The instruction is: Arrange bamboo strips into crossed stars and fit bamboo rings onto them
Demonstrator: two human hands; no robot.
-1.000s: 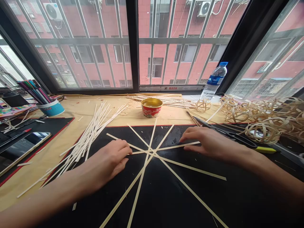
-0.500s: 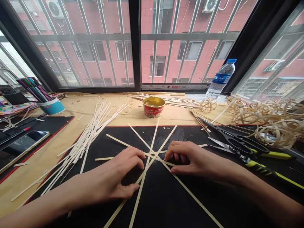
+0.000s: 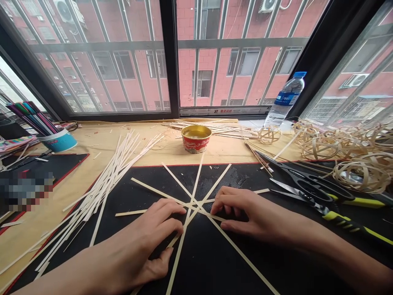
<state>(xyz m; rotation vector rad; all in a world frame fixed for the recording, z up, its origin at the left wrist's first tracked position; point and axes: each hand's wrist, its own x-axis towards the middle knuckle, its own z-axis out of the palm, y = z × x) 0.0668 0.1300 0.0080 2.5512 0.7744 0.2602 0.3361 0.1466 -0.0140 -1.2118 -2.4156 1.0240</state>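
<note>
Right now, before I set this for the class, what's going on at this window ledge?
A person is working over a black mat, with the left hand and right hand resting on crossed flat bamboo strips that radiate like a star. A loose pile of strips lies to the left. To the right are two pairs of scissors, coiled strips and woven balls.

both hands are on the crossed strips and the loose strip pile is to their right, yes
No: the head view shows the loose strip pile left of the hands, not right. The left hand and right hand are on the crossed strips.
</note>
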